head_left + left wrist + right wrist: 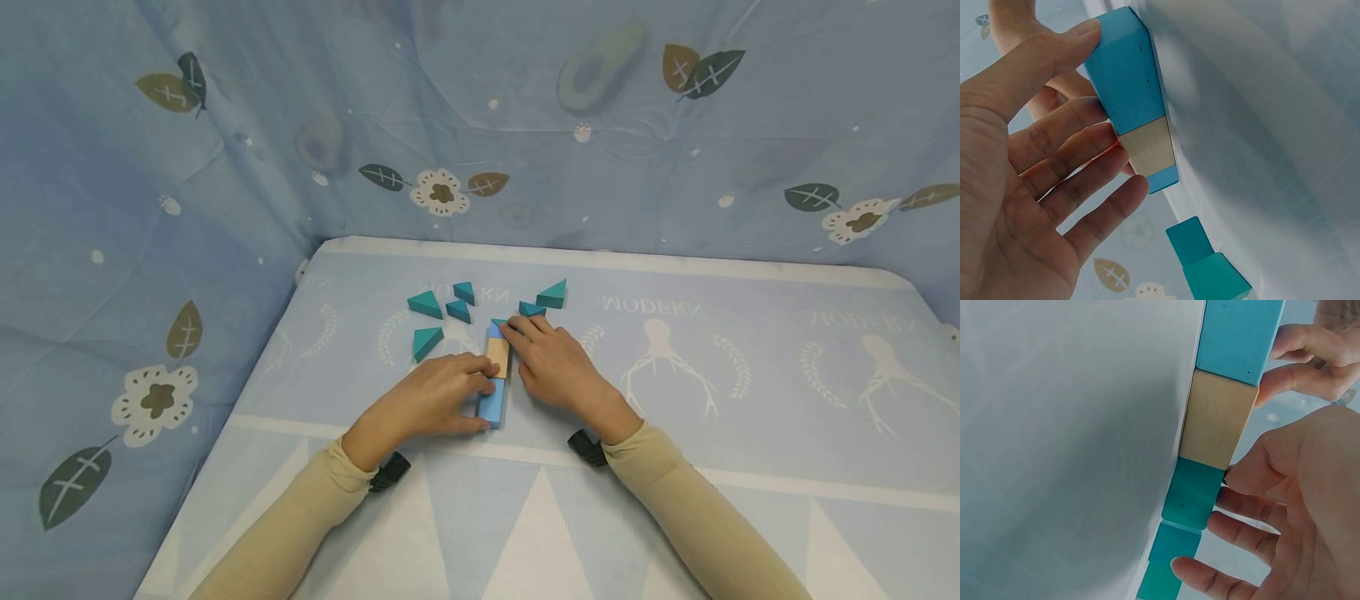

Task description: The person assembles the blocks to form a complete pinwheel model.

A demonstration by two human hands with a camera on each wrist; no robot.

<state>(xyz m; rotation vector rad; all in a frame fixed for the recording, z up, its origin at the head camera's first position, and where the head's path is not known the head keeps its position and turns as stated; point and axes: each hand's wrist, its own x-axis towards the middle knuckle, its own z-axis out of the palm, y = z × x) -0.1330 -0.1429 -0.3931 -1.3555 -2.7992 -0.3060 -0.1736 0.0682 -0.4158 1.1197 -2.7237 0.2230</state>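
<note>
Both forearms, in tan sleeves, reach forward from the near edge of the counter (750,333) and meet around a short row of blocks lying toward the left half, pointing at the far edge. The row runs from a long blue block (492,405) nearest the person, through a plain wooden block (498,357), to a small blue block (494,330) at its far end.

The left hand (431,400) lies palm down on the left of the row, fingers nearly straight; their tips press the side of the long blue block and the wooden block, and the thumb rests against the blue block's near end. It presses rather than grips.

The right hand (551,367) lies on the right of the row, fingers stretched forward and loosely spread, the tips touching the small blue block and a teal block (532,309) just beyond.

Five teal wedges lie scattered nearer the far edge, among them one (427,342) just left of the left hand's fingers.
</note>
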